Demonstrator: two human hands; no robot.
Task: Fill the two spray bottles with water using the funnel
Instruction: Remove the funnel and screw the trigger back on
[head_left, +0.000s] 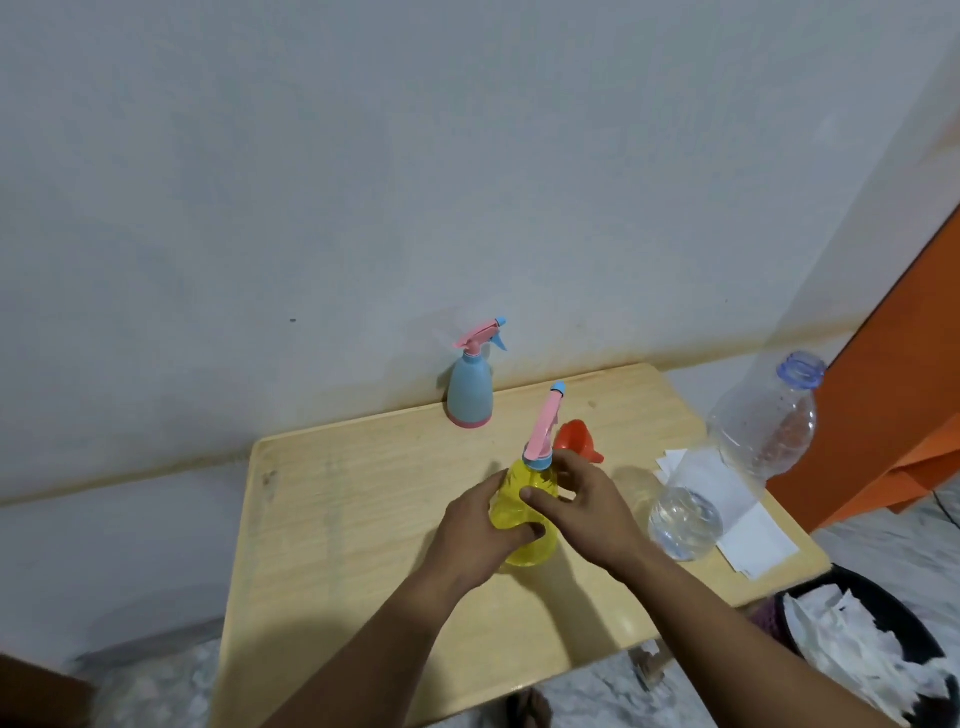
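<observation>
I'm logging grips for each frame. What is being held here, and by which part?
The yellow spray bottle: the left hand grips its body, the right hand holds its shoulder just below the blue collar.

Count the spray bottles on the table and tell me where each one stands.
2. The blue spray bottle stands at the table's far edge by the wall. The yellow spray bottle stands mid-table, held by the left hand and right hand. None seems hidden.
</observation>
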